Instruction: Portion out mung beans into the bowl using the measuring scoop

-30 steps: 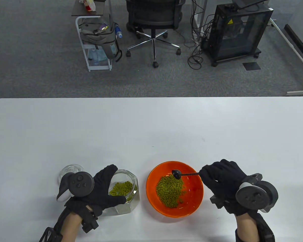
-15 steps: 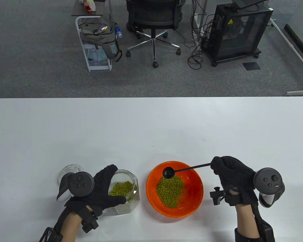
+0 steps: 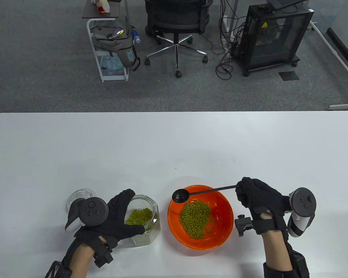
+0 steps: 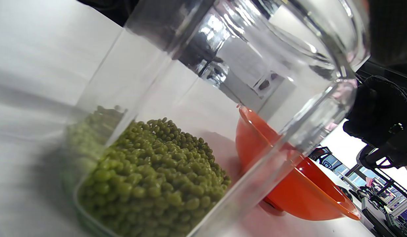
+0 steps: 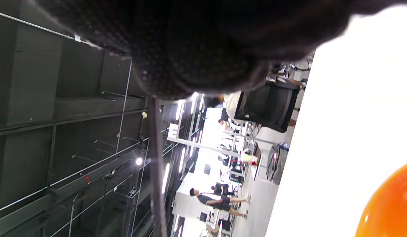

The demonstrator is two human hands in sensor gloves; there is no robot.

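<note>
I pinched the thin stiff handle of the black plastic measuring scoop (image 3: 180, 195) with my right hand (image 3: 259, 199), its empty cup over the round orange bowl's (image 3: 174, 215) left rim. My left hand (image 3: 116, 215) gripped the clear glass jar (image 3: 150, 231) left of that bowl. The loose green mung beans (image 3: 195, 218) judged light and spill-prone; the jar fragile, slippery.

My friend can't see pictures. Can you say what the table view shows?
A gloved right hand holds an empty black measuring scoop over the rim of an orange bowl of mung beans. The left hand grips an open glass jar with more beans on a white table.
</note>
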